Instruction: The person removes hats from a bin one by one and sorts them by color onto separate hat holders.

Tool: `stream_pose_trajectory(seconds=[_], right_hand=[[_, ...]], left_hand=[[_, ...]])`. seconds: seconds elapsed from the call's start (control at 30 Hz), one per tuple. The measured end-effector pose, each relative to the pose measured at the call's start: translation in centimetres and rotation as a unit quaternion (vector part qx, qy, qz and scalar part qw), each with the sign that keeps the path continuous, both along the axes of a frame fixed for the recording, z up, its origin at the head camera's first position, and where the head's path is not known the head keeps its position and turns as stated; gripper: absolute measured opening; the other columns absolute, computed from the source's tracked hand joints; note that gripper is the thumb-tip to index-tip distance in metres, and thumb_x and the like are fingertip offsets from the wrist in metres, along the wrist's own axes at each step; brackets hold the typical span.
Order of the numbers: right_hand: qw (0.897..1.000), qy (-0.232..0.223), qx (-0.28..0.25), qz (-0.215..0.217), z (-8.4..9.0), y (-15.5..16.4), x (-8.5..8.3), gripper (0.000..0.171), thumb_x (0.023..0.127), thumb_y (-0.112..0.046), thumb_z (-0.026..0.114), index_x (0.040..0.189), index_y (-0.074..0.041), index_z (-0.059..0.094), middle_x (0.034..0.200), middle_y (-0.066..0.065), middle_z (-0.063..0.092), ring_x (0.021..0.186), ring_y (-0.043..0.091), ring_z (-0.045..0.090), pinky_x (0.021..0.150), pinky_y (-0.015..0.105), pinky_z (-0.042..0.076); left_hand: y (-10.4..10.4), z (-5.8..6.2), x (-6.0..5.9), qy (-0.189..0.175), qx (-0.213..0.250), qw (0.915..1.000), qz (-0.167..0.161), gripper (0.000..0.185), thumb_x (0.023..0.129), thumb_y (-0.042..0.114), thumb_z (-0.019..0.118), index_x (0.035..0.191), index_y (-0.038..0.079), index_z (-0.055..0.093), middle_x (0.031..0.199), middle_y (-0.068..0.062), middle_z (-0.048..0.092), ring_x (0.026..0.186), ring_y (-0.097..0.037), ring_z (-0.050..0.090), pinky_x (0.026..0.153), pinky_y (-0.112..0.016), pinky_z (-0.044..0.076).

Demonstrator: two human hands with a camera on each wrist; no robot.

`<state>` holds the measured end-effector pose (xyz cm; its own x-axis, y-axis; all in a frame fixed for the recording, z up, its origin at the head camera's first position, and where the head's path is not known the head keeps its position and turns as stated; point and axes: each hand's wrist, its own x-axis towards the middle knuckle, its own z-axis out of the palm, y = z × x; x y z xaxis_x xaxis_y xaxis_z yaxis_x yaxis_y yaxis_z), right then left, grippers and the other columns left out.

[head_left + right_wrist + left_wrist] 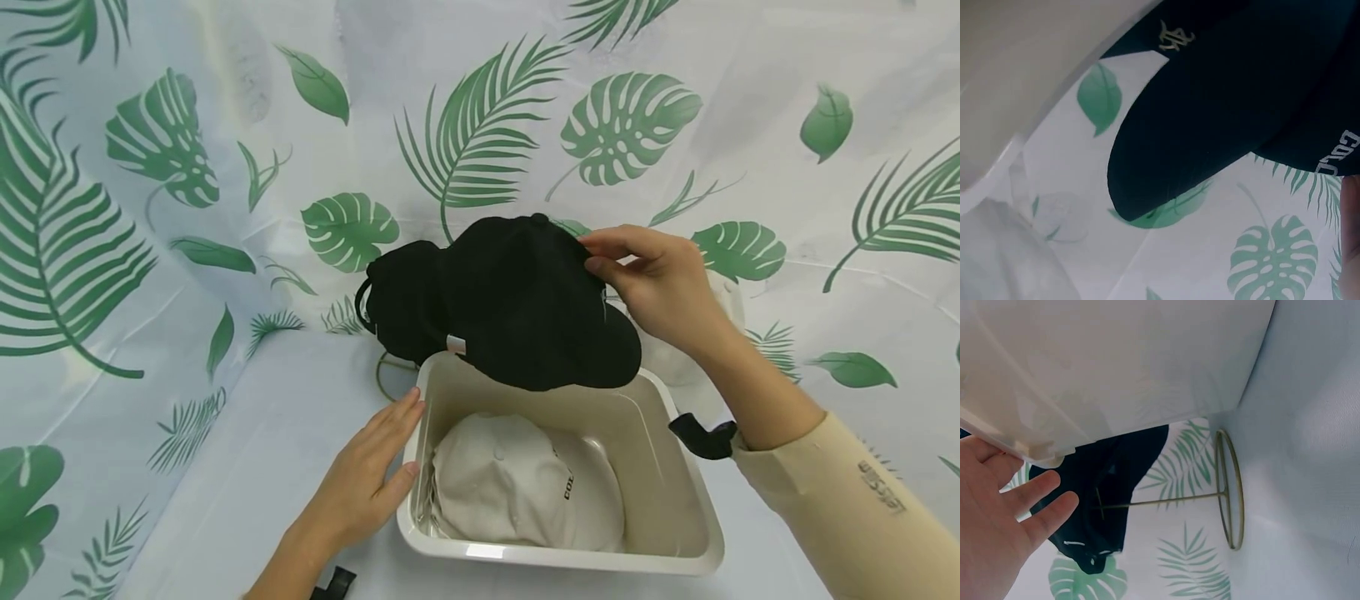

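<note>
My right hand [652, 283] pinches a black baseball cap [517, 308] by the front of its crown, above the back rim of a beige plastic bin [686, 492]. Pale lettering shows on this cap's front [1341, 153] in the right wrist view. Just behind it to the left is a second black cap [405, 300], on a thin brass-coloured wire stand [1166, 501]. Inside the bin lies a cream cap [502, 483] with dark letters by its brim. My left hand [360, 475] has its fingers extended against the bin's left rim.
A whitish object [675, 358], partly hidden by my right forearm, stands behind the bin's right side. The stand's round base [1230, 490] rests on the pale tabletop [285, 433]. Leaf-printed sheeting [495, 50] encloses the back and left.
</note>
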<state>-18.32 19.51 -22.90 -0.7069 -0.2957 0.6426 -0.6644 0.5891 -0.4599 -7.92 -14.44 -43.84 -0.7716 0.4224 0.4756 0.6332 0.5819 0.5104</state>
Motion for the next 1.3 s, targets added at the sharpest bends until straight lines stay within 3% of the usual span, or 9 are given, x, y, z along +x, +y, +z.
stream_pose_trajectory(seconds=[0.47, 0.73, 0.97, 1.3], right_hand=[[0.997, 0.005, -0.072, 0.011, -1.4, -2.4, -3.3, 0.025, 0.091, 0.012, 0.073, 0.110, -0.002, 0.081, 0.099, 0.014, 0.078, 0.086, -0.002, 0.066, 0.072, 0.015, 0.050], [0.996, -0.003, -0.084, -0.005, -2.3, -3.5, -4.7, 0.023, 0.092, 0.007, 0.073, 0.110, -0.004, 0.082, 0.101, 0.011, 0.079, 0.090, 0.021, 0.072, 0.073, 0.014, 0.051], [0.994, -0.009, -0.105, -0.004, -3.3, -4.9, -5.7, 0.022, 0.092, 0.007, 0.074, 0.111, -0.002, 0.081, 0.104, 0.012, 0.079, 0.091, 0.019, 0.072, 0.075, 0.015, 0.053], [0.995, -0.012, -0.096, 0.001, -5.0, -6.5, -6.9, 0.022, 0.094, 0.005, 0.073, 0.113, -0.002, 0.080, 0.107, 0.013, 0.078, 0.096, 0.025, 0.072, 0.079, 0.019, 0.055]], left_hand=[[0.0, 0.1, 0.0, -0.006, -0.002, 1.0000, -0.001, 0.065, 0.101, 0.021, 0.057, 0.162, 0.008, 0.040, 0.171, -0.004, 0.031, 0.154, -0.027, 0.034, 0.123, -0.044, 0.031], [0.0, 0.1, -0.1, -0.002, -0.008, 1.0000, 0.000, 0.065, 0.100, 0.021, 0.057, 0.161, 0.008, 0.041, 0.170, -0.004, 0.031, 0.152, -0.031, 0.037, 0.120, -0.050, 0.035], [-0.2, 0.4, 0.0, -0.011, -0.013, 0.9999, 0.003, 0.065, 0.100, 0.021, 0.057, 0.161, 0.009, 0.041, 0.170, -0.004, 0.032, 0.153, -0.027, 0.035, 0.121, -0.049, 0.035], [-0.1, 0.1, -0.2, 0.009, -0.005, 0.9999, 0.000, 0.065, 0.098, 0.019, 0.058, 0.160, 0.006, 0.043, 0.169, -0.007, 0.034, 0.153, -0.028, 0.036, 0.122, -0.044, 0.033]])
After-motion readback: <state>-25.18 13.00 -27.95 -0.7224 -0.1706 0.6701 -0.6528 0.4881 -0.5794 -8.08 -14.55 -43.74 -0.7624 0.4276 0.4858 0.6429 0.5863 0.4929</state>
